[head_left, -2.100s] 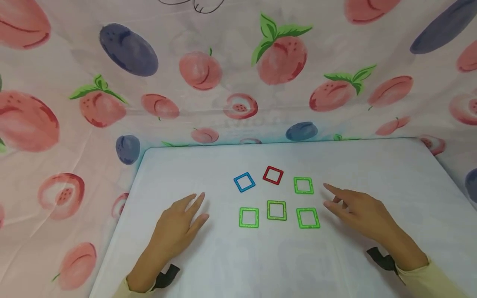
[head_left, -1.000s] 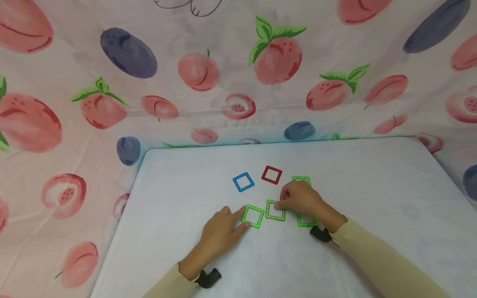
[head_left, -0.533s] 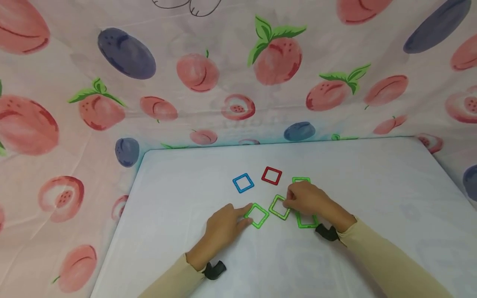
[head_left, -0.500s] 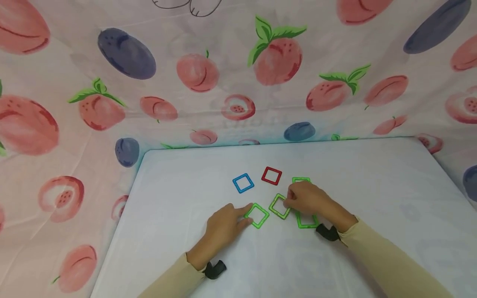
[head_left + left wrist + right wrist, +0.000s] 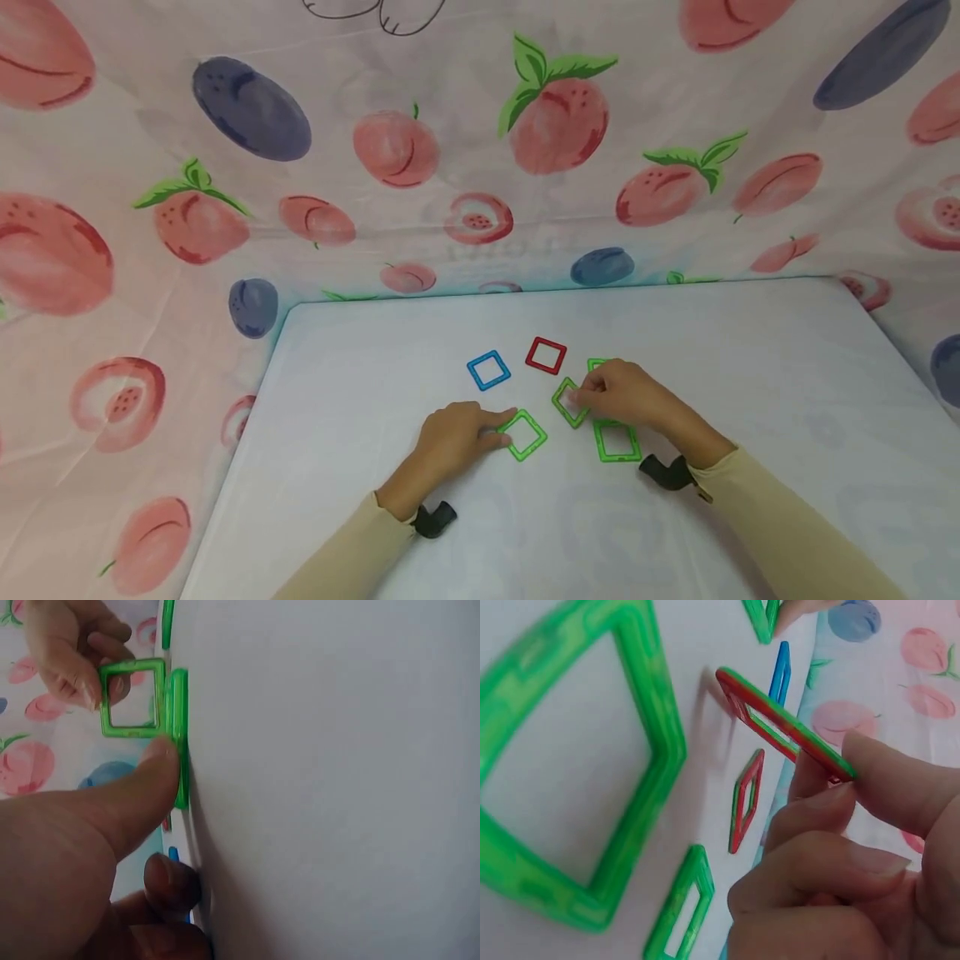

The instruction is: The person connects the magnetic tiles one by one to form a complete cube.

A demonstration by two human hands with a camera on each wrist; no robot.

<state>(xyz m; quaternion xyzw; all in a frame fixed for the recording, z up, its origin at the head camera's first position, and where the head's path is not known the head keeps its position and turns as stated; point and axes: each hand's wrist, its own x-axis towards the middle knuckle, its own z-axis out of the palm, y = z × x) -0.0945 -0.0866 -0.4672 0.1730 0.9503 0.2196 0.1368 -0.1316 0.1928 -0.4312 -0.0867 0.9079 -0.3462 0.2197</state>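
In the head view, my left hand [image 5: 450, 437] holds one corner of a green square magnetic tile [image 5: 533, 448] between thumb and index finger, flat on the table. Up to its right, my right hand [image 5: 630, 392] pinches a second green magnetic tile [image 5: 562, 415], tilted and raised off the surface. The right wrist view shows red along the side of this raised tile [image 5: 133, 734]. The left wrist view has my left thumb [image 5: 154, 776] pressing its tile [image 5: 180, 712]. Other left fingers are partly hidden.
A blue tile [image 5: 476, 378] and a red tile [image 5: 541, 368] lie behind my hands. One green tile [image 5: 617, 457] lies below my right hand; another [image 5: 596, 364] is mostly covered by it. A fruit-patterned cloth [image 5: 330, 167] hangs beyond the white table [image 5: 360, 350].
Both hands have come inward and taken hold of green tiles. The left tile has slid right and turned cornerwise. The right hand has turned its tile and lifted it back and rightward.
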